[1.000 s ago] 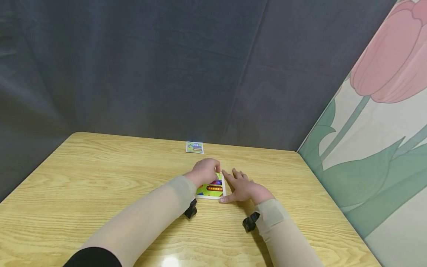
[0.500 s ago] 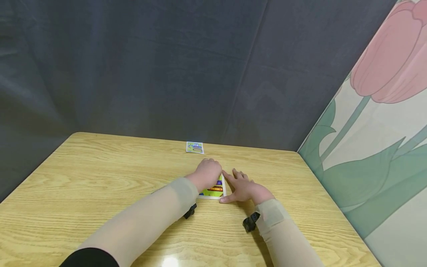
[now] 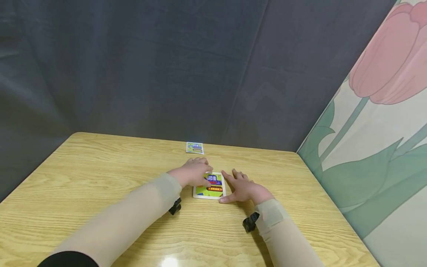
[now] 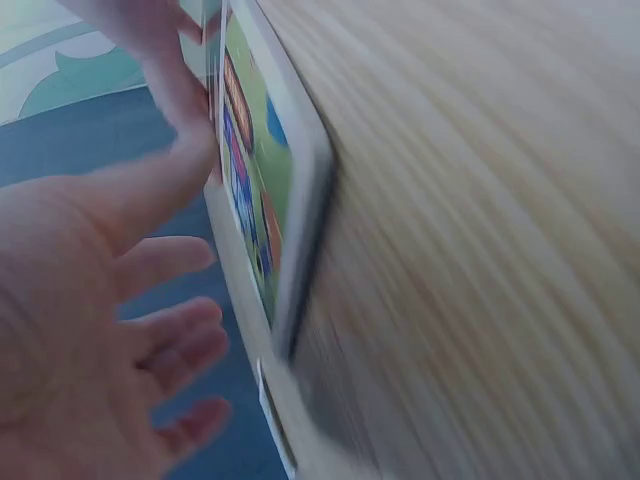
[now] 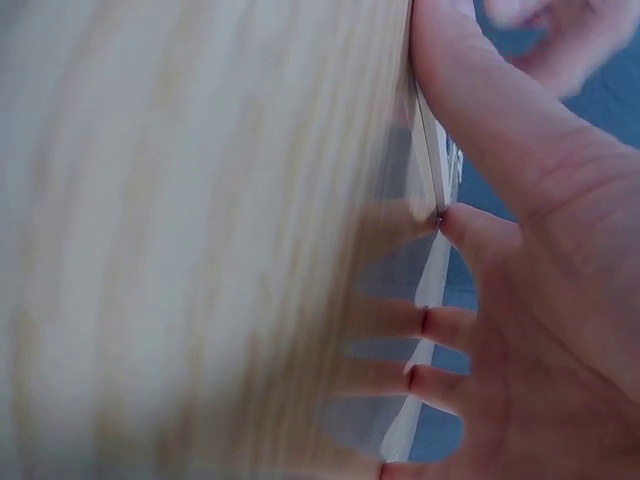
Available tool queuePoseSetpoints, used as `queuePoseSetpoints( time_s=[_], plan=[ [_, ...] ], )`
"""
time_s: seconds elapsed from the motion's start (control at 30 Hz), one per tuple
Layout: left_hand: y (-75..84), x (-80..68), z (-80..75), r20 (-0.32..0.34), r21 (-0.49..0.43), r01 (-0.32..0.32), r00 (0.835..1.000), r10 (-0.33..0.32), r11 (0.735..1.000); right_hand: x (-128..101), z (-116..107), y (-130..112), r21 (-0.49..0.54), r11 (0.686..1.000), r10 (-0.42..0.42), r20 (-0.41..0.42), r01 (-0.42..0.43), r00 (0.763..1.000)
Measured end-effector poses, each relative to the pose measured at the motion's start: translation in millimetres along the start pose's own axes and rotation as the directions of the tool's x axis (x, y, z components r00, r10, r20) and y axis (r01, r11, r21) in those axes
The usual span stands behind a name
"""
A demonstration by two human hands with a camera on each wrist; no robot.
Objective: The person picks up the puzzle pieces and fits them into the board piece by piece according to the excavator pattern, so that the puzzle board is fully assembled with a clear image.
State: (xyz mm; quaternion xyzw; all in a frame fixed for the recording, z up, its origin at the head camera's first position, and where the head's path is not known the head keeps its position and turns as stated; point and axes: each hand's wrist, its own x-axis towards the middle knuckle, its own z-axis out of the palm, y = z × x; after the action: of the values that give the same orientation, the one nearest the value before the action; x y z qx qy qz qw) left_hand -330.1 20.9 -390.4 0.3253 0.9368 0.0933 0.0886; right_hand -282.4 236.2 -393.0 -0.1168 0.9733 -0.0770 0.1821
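We start with the wooden table (image 3: 100,178), backed by a dark grey curtain (image 3: 150,66) at 12 o'clock and a panel painted with a pink tulip (image 3: 387,74) at 3 o'clock. Our two forearms in beige sleeves reach in from 6 o'clock, each with a small black camera at the wrist.

Our right hand (image 3: 241,187) lies flat on the table with fingers straight and spread, thumb and forefinger laid against the right edge of the puzzle board (image 3: 210,187); the right wrist view shows that thumb pressed along the thin white rim (image 5: 432,160). It grasps nothing, it only braces. Our left hand (image 3: 191,174) rests at the board's 10 o'clock corner, fingers loosely extended over the upper left of the picture; in the left wrist view the fingers (image 4: 165,335) are spread and relaxed, holding nothing.

The puzzle board sits flat near the table's middle, a white-framed rectangle showing a green ground and an orange-tracked vehicle, its long axis running 12 to 6 o'clock. It lies between the hands, at 3 o'clock from the left hand and at 9 o'clock from the right; both touch it.

Smallest, a small picture card (image 3: 195,147) lies at the far table edge, at 12 o'clock from the board and well apart; the left hand is nearer to it.
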Motion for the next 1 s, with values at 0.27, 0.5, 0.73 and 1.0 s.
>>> queuePoseSetpoints(
  time_s=[0.27,0.5,0.73,1.0],
  plan=[
    [-28.5,-42.6,1.8,0.118,-0.024,0.114,0.987,-0.111,0.993,5,-6,-16,-0.029,0.998,0.061,0.003,-0.061,0.998],
    [-50.1,-56.2,0.5,0.115,-0.075,0.146,0.984,-0.137,0.986,17,-10,-36,-0.091,0.995,0.045,-0.004,-0.045,0.999],
    [-76.0,-65.8,-4.6,0.142,-0.13,0.168,0.979,-0.149,0.977,31,-9,-55,-0.103,0.994,0.023,0.004,-0.022,1.0],
    [-82.1,-69.3,-5.9,0.149,-0.175,0.182,0.976,-0.157,0.967,36,-7,-58,-0.102,0.995,0.023,0.02,-0.021,1.0]
  ],
)
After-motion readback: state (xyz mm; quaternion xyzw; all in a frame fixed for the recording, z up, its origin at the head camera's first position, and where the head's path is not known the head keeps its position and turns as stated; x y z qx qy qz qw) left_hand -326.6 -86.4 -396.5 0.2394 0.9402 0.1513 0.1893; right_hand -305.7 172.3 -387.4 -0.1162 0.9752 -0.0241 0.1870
